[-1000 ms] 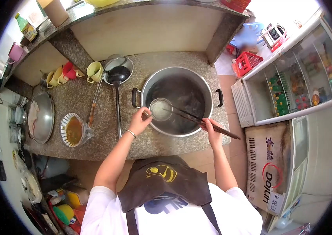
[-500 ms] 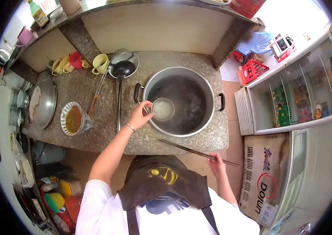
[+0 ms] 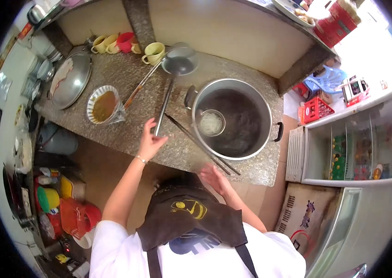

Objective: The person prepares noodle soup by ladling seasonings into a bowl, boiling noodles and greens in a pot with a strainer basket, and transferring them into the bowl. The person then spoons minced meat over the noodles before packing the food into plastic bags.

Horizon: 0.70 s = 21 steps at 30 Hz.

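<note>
Near the counter's front edge, my left hand [image 3: 151,141] has thumb and fingers apart around the lower end of a long-handled ladle [image 3: 164,106]; I cannot make out firm contact. The ladle's dark head rests in a metal bowl [image 3: 187,54]. My right hand [image 3: 215,179] is open, its fingertips blurred, just in front of a pair of long dark chopsticks [image 3: 200,146]. These lie slantwise on the counter beside the big two-handled pot [image 3: 270,113]. Inside the pot, at the left of the dark liquid, sits a small round container [image 3: 224,124] of whitish food, perhaps noodles.
A bowl of brown liquid [image 3: 104,105] in a plastic bag stands left. Beyond it are a large metal lid [image 3: 79,81], several mugs [image 3: 154,52] and an orange-handled utensil [image 3: 140,88]. A glass-door fridge [image 3: 362,148] stands right of the counter.
My left hand has let go of the small container and moved left to the ladle's handle. My right hand has released the chopsticks, which now lie by the pot. The view has turned.
</note>
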{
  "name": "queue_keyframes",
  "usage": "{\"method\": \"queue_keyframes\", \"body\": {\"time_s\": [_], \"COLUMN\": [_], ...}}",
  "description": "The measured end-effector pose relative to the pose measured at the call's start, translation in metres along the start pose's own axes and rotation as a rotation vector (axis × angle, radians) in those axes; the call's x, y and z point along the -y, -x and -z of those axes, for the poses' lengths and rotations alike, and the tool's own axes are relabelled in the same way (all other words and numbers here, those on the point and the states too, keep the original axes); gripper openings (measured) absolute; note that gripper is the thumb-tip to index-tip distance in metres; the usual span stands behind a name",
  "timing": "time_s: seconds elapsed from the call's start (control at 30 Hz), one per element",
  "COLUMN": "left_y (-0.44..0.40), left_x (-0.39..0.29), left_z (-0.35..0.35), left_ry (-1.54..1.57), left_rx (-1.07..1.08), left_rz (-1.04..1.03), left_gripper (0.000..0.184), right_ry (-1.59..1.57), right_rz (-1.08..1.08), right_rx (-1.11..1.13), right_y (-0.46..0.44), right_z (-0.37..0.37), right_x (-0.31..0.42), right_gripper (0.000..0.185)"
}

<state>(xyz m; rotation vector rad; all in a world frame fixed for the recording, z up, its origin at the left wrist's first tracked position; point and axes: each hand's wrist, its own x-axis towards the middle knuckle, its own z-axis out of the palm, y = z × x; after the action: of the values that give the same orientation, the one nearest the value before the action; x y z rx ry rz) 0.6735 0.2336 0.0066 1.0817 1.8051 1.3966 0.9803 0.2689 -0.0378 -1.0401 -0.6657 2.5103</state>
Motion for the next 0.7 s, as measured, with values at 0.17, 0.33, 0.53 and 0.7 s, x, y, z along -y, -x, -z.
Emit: {"method": "queue_keyframes", "body": {"time_s": [0.17,0.33,0.53,0.7], "left_y": [0.107,0.248,0.441,0.516], "left_x": [0.043,0.124,0.290,0.301], "left_z": [0.086,0.162,0.154,0.073], "left_ry": [0.150,0.379,0.423,0.117], "left_rx": [-0.352,-0.715,-0.963,-0.484], "left_rz": [0.305,0.592,0.946,1.388], "left_gripper": [0.073,0.062,0.059,0.076], "right_ry": [0.057,0.226,0.714,1.260], "right_rz": [0.000,-0.197,-0.276,0.215], "right_rx": [-0.068,-0.012,0.032,0.015], "right_y": [0.008,-0.007,-0.073,-0.210], "right_z": [0.005,-0.032,-0.105,-0.111], "right_x": [-0.017,-0.076,-0.181,-0.226], "right_gripper": [0.047,0.047,0.050,0.057]}}
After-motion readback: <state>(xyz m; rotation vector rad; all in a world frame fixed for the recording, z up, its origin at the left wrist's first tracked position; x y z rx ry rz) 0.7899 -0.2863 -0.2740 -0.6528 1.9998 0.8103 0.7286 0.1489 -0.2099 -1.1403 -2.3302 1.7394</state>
